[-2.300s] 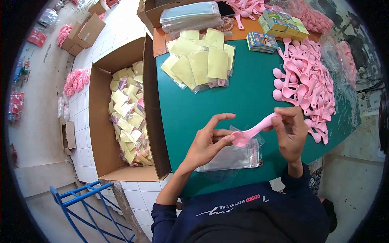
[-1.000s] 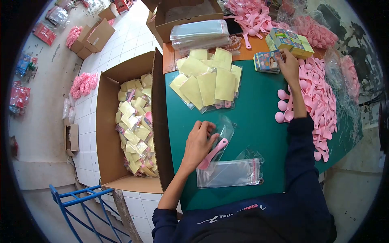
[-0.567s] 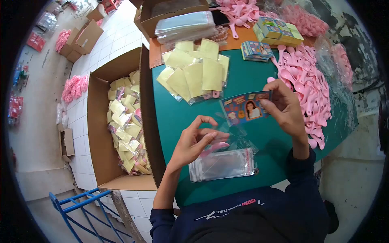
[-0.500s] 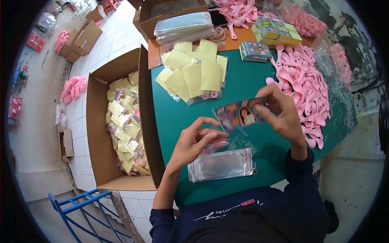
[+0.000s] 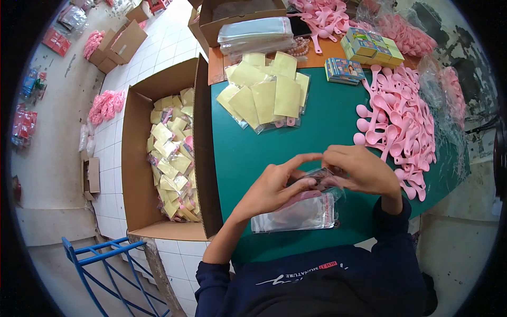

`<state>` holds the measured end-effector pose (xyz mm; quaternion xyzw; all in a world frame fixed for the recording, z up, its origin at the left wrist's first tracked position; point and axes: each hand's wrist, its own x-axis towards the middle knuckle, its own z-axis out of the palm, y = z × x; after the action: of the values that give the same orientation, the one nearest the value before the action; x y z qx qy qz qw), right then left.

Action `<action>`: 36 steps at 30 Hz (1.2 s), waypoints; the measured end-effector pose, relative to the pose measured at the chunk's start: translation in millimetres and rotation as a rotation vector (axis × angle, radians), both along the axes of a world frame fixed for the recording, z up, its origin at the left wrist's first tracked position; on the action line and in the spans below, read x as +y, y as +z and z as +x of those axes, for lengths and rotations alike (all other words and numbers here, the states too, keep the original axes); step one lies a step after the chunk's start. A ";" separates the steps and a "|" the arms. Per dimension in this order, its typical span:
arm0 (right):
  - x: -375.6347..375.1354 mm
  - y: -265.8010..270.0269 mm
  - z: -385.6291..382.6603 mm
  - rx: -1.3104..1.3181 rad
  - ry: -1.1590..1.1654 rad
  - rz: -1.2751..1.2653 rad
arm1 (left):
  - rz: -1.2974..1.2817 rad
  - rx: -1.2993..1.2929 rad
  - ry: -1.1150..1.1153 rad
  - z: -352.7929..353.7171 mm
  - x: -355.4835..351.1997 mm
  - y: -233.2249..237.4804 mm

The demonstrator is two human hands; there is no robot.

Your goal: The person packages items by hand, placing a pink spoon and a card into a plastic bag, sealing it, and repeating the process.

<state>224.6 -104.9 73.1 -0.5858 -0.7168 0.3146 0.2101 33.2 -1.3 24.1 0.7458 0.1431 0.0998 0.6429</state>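
My left hand (image 5: 280,187) and my right hand (image 5: 359,169) meet over the green table, closed on a clear bag (image 5: 334,182) with a dark printed card partly inside or against it; fingers hide most of it. A pink spoon (image 5: 309,195) shows just under my left fingers. Below them lies a stack of clear bags (image 5: 296,216). Pink spoons (image 5: 396,113) are heaped to the right, and a small stack of printed cards (image 5: 343,71) stands behind. Packed bags with yellowish cards (image 5: 264,95) lie at the back left of the table.
A tall cardboard box (image 5: 211,153) of packed bags stands left of the green table (image 5: 237,153). At the back are another clear bag stack (image 5: 256,33), card blocks (image 5: 372,46) and a dark phone (image 5: 299,25). A blue metal frame (image 5: 100,259) is at lower left.
My hands have come together, the right one moving down and left with the card, which is now mostly hidden at the bag. The view has shifted slightly.
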 end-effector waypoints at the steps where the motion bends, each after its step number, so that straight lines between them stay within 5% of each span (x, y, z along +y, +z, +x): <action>1: 0.7 -2.6 -1.9 -0.026 -0.019 -0.026 | 0.053 0.032 -0.002 1.4 0.1 2.1; 5: 1.4 -21.6 2.5 0.122 0.135 0.013 | 0.234 0.142 0.118 1.1 -10.5 -7.1; 8: -4.0 -21.1 13.7 0.217 -0.087 -0.091 | 0.253 0.129 0.011 -15.3 -2.3 -30.2; 16: -21.6 -37.8 7.2 0.795 -0.424 -0.308 | -0.348 0.025 0.186 -40.8 1.0 -37.9; 20: -32.0 -48.1 10.3 0.608 -0.396 -0.264 | -0.309 0.021 0.061 -43.4 3.0 -35.3; 23: -34.1 -44.4 3.0 0.462 -0.469 -0.208 | -0.047 0.064 0.184 -40.0 -4.4 -28.8; 26: -30.8 -38.6 -16.6 0.315 -0.559 0.150 | -0.138 0.010 0.481 -36.9 -23.7 -37.9; 30: -35.2 -40.4 -38.0 -0.039 -0.171 0.153 | -0.829 0.098 0.226 -47.1 -45.9 -41.1; 36: -42.0 -59.2 -59.0 -0.051 -0.102 0.037 | -0.707 0.098 0.186 -58.6 -58.1 -58.1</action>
<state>165.6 -146.8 14.0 -0.6254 -0.6967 0.2751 0.2186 -25.4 -59.4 -34.0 0.4651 0.2669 0.0663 0.8414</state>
